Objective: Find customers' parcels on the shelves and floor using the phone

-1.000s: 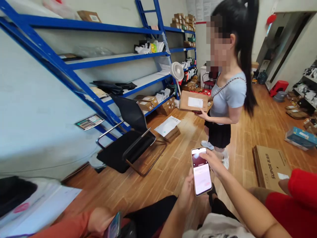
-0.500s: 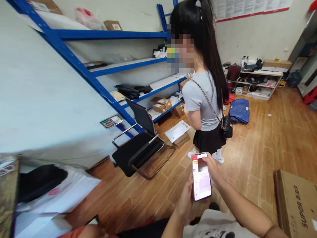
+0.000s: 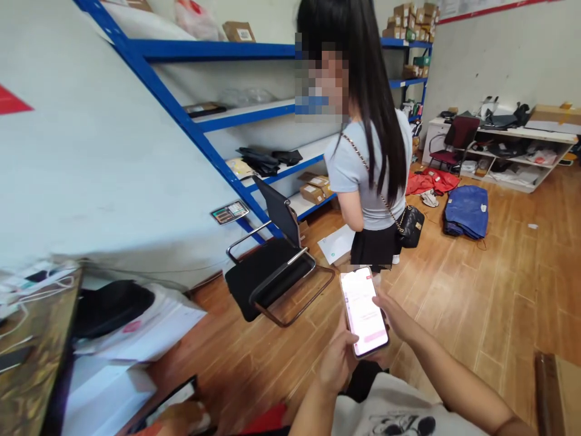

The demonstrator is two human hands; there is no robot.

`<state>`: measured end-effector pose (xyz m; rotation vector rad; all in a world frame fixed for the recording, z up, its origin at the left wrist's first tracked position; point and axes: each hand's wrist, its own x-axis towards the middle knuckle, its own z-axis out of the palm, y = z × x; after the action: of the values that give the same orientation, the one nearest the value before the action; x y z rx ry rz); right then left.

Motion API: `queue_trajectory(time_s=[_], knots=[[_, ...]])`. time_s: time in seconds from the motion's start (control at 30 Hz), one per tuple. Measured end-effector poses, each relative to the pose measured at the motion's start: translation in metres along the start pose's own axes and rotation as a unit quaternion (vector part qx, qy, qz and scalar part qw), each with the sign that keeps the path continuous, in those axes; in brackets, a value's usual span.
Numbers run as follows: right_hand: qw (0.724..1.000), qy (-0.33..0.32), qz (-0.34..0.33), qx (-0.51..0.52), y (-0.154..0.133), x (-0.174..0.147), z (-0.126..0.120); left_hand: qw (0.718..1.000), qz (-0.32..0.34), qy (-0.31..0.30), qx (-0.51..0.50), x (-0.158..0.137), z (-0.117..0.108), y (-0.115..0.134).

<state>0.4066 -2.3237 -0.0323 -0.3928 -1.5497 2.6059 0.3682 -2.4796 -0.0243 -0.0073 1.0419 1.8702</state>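
Observation:
A smartphone (image 3: 365, 312) with a bright, mostly white and pink screen is held upright in front of my body. My left hand (image 3: 338, 357) grips its lower left side, the thumb lying over the edge of the glass. On the right side, my right hand (image 3: 391, 312) is closed against the phone's edge, its thumb touching the screen border. The fingers behind the phone are hidden. Just beyond stands a person (image 3: 370, 163) in a light blue top, turned partly away, with a black chain-strap bag (image 3: 411, 226) at the hip.
A black chair (image 3: 272, 260) stands left of the person, before blue shelving (image 3: 218, 51) with parcels. At lower left is a wooden table (image 3: 54, 339) beside white boxes (image 3: 109, 387). A folded blue tarp (image 3: 466, 212) lies on the floor. A cardboard box (image 3: 563, 387) sits at lower right.
The view has swung left. My right thumb has moved from the top of the screen down to its right edge. The screen has turned from a coloured page to a mostly white one.

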Motion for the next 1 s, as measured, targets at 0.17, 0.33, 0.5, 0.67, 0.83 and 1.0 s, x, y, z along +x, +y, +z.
queue_trajectory(time_s=[0.17, 0.33, 0.5, 0.67, 0.83, 1.0], knots=[[1.000, -0.018, -0.022, -0.010, -0.013, 0.047, 0.010, 1.000, 0.014, 0.014, 0.015, 0.046, -0.007, 0.063], [0.999, 0.009, -0.034, -0.019, -0.019, 0.110, 0.023, 0.999, 0.024, -0.008, 0.026, 0.096, -0.036, 0.105], [0.996, 0.004, -0.074, -0.050, -0.018, 0.157, 0.034, 0.998, 0.032, -0.042, 0.030, 0.124, -0.059, 0.142], [0.993, -0.014, -0.074, -0.086, -0.020, 0.180, 0.037, 0.997, 0.021, -0.068, 0.002, 0.142, -0.072, 0.164], [0.991, -0.032, -0.082, -0.103, -0.025, 0.193, 0.034, 0.996, 0.040, -0.077, -0.010, 0.156, -0.080, 0.163], [0.988, -0.052, -0.094, -0.109, -0.033, 0.200, 0.026, 0.995, 0.060, -0.084, -0.015, 0.162, -0.076, 0.163]])
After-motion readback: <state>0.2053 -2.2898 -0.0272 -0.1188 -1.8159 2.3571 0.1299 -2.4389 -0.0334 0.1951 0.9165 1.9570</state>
